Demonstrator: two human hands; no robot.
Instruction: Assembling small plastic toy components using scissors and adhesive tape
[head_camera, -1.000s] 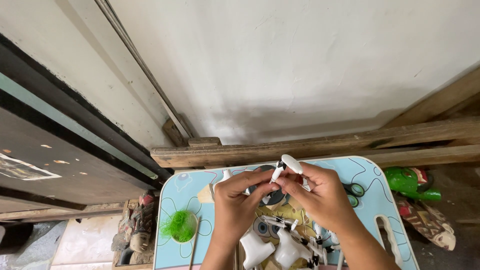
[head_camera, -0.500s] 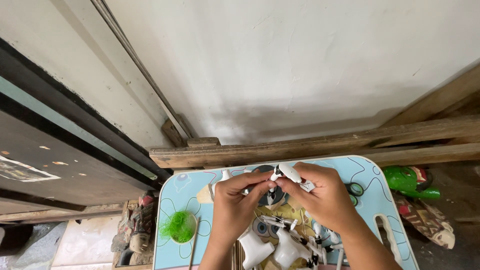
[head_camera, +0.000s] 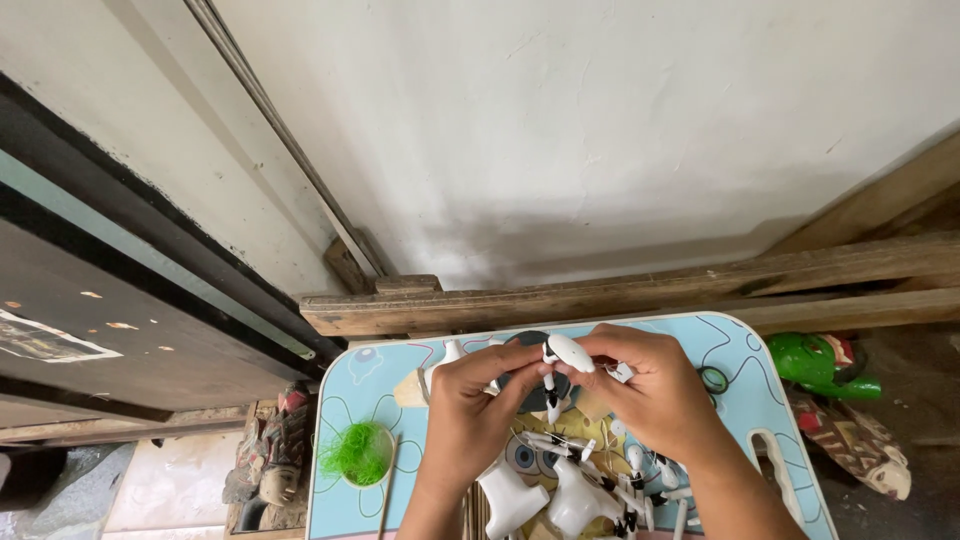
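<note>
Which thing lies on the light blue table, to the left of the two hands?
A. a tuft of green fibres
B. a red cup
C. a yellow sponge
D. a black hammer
A: a tuft of green fibres sits on the light blue table, left of the left hand, while both hands, the right hand too, hold a small white piece.

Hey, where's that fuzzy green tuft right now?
In the head view, the green tuft sits on the light-blue table's left side, left of the left hand, beside the carved wooden figure off the table edge.
</note>
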